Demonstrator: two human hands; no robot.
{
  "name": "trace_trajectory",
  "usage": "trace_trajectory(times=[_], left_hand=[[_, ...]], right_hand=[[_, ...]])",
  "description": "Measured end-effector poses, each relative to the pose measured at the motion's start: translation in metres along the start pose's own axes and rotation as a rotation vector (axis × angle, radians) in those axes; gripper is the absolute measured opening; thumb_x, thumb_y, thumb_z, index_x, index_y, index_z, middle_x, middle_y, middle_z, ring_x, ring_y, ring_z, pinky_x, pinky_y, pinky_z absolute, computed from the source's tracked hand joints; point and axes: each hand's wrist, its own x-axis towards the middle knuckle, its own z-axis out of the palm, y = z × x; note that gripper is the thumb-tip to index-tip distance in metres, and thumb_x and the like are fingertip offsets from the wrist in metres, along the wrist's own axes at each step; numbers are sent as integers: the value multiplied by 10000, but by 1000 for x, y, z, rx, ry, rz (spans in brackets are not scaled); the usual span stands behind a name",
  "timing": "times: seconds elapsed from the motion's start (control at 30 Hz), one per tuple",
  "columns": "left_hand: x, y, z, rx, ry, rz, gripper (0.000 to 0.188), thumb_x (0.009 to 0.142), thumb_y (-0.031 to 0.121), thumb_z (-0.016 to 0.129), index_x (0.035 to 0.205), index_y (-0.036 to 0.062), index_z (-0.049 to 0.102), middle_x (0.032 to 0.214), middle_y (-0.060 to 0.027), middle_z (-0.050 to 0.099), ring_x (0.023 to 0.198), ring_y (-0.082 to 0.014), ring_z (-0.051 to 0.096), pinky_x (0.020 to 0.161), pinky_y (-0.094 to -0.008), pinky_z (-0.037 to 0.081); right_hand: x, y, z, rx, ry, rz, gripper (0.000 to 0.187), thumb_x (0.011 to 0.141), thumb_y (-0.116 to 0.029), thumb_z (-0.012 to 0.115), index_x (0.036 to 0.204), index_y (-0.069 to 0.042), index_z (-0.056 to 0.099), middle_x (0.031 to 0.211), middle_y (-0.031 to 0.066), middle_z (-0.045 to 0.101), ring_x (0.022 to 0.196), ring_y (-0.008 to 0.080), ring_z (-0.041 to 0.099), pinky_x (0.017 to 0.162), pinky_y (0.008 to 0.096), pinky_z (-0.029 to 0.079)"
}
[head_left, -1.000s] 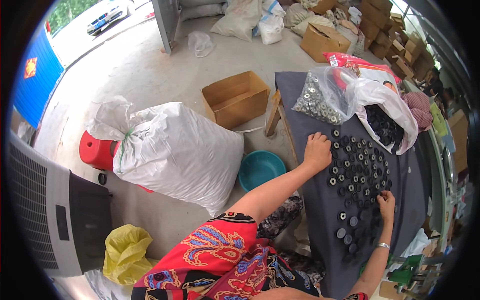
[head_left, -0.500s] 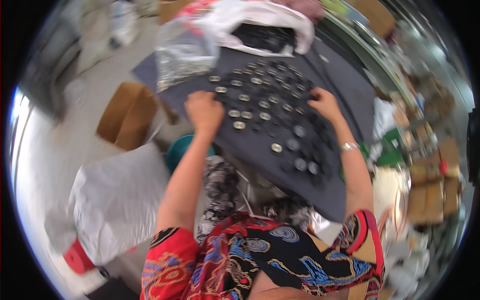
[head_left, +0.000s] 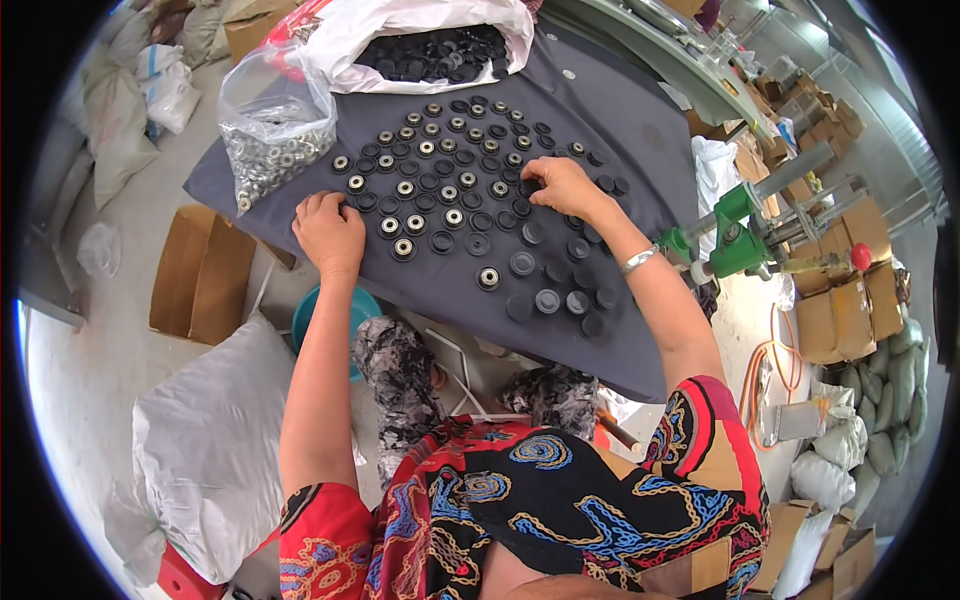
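Many round black plastic caps (head_left: 521,263) lie spread over a grey cloth-covered table (head_left: 620,350). Several hold a shiny metal bearing (head_left: 488,278) in the middle; others are bare. My right hand (head_left: 568,190) reaches in from the right, thumb and fingers pinched on a black cap (head_left: 530,187) beside the rows. At the left edge of the spread rests my left hand (head_left: 332,236), fingers curled down; a bit of something black shows at its fingertips, mostly hidden. Behind it stands a clear plastic bag (head_left: 275,130) of loose bearings.
A white sack (head_left: 335,50) full of black caps lies open at the table's far side. To the right is a green metal press (head_left: 735,235) with a red knob. Left of the table are a cardboard box (head_left: 200,270), a teal basin (head_left: 308,312) and a stuffed white sack (head_left: 215,420).
The view has shifted, so the table sits further left, and the blur is gone. My right hand has moved inward over the caps from their right edge. My left hand stays near the left edge.
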Motion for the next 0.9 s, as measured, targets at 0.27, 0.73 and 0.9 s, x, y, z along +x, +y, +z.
trace_trajectory(times=[0.27,0.73,0.9], left_hand=[[1,-1,-2,-2,4,9,168,747,106,609,878,65,706,1007,-65,678,1080,-284,575,931,-439,423],[1,-5,1,28,17,24,159,759,125,621,879,83,716,1028,-36,681,1056,-263,578,904,-414,431],[3,-3,3,20,2,17,159,762,131,618,880,86,716,1024,-32,680,1058,-261,576,904,-414,430]], right_hand=[[11,5,4,-96,36,-11,396,705,-81,771,1090,-46,686,1073,152,686,1034,318,640,908,398,501],[-11,-34,-3,-112,-91,61,351,794,-197,699,1118,-63,681,1035,140,696,1025,309,644,874,428,495],[-8,-28,11,-205,-118,5,365,786,-198,720,1122,-64,674,1005,158,694,968,310,657,839,413,508]])
